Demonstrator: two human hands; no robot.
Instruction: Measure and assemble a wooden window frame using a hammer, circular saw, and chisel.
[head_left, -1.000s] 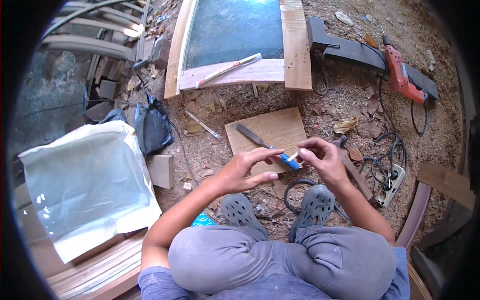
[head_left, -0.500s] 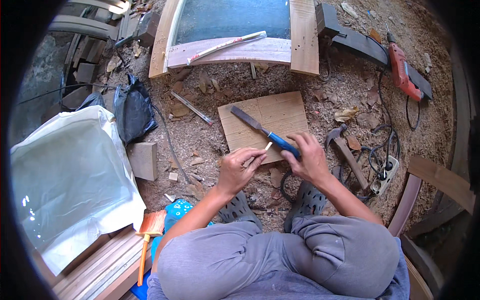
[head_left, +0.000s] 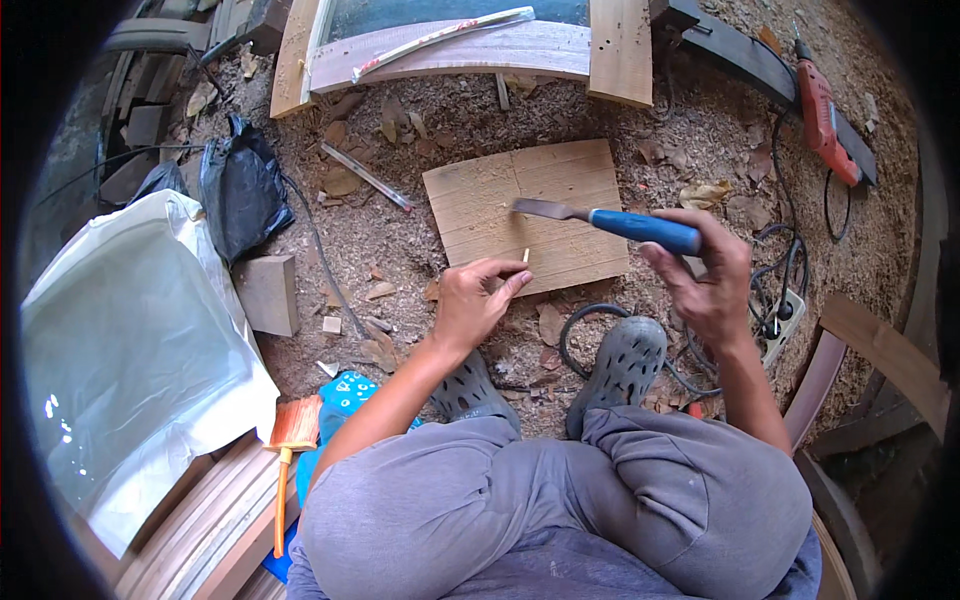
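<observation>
My right hand is closed on the blue handle of a chisel. The chisel is lifted, its flat metal blade pointing left over a flat wooden board that lies on the ground. My left hand pinches a small pale wooden stick between thumb and fingertips, just at the board's near left edge. Fine wood dust lies on the board.
An arched wooden frame with glass lies ahead, a wrapped strip on it. A red power drill rests far right, cords and a power strip nearer. A black bag, a wood block and an orange brush are left.
My right hand has raised the chisel off the board and moved right, turning the blade more level. My left hand keeps the stick and has shifted little. The view has tilted slightly.
</observation>
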